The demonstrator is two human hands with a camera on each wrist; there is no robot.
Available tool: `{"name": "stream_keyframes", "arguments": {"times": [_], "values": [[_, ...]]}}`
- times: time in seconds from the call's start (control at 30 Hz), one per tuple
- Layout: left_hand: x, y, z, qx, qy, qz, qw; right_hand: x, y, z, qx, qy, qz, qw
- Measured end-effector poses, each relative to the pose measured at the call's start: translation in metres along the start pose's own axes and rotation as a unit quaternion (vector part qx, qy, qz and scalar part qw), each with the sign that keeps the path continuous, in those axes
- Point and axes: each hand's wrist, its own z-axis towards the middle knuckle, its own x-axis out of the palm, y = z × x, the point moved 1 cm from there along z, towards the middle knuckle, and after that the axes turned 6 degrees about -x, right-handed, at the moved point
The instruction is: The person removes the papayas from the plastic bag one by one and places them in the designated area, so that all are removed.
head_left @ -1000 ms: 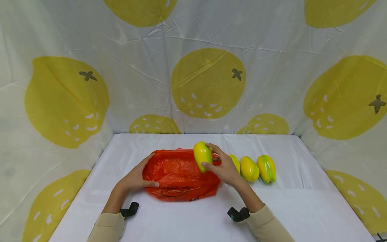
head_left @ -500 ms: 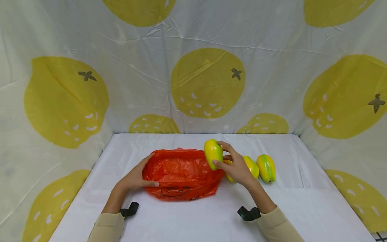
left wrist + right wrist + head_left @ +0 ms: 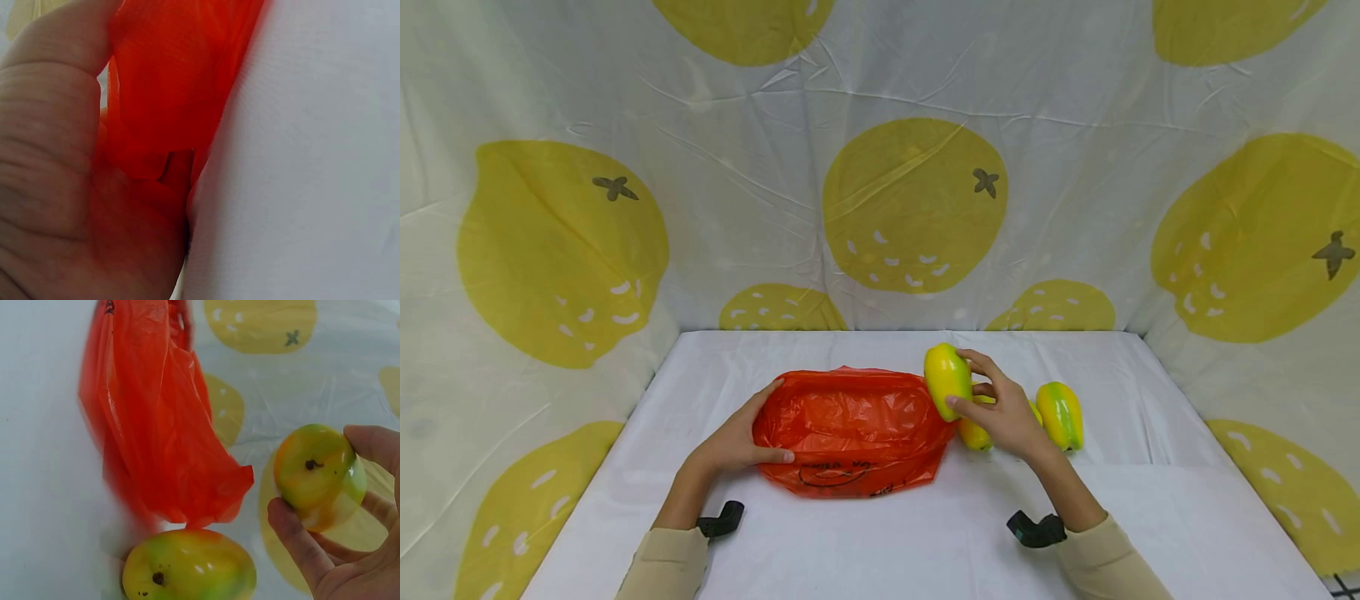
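A red plastic bag (image 3: 850, 417) lies on the white table with its wide mouth open. At its left end my left hand (image 3: 737, 437) holds the rim, thumb over the front edge and fingers at the back; the left wrist view shows red plastic (image 3: 169, 75) against the palm. My right hand (image 3: 1003, 412) pinches a yellow-green mango (image 3: 947, 382) between thumb and fingers, raised by the bag's right end. Another mango (image 3: 975, 435) lies below it, beside the bag, partly covered. In the right wrist view the held mango (image 3: 315, 472) shows its stem end.
To the right of the hand rests one more mango (image 3: 1061, 417), and a sliver of another (image 3: 1037, 412) shows behind the wrist. White cloth walls (image 3: 1075, 208) printed with yellow fruit enclose the back and sides. Each wrist carries a black camera mount (image 3: 1036, 529).
The right hand has moved rightward with the mango, from over the bag's mouth to its right end. The left hand and the bag have stayed nearly still.
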Motion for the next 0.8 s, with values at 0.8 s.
{"name": "stream_keyframes", "arguments": {"times": [0.8], "values": [[0.000,-0.003,-0.001,-0.007,0.002,-0.005,1.0000,-0.051,-0.017,-0.020,0.006,-0.032,-0.049,0.998]]}}
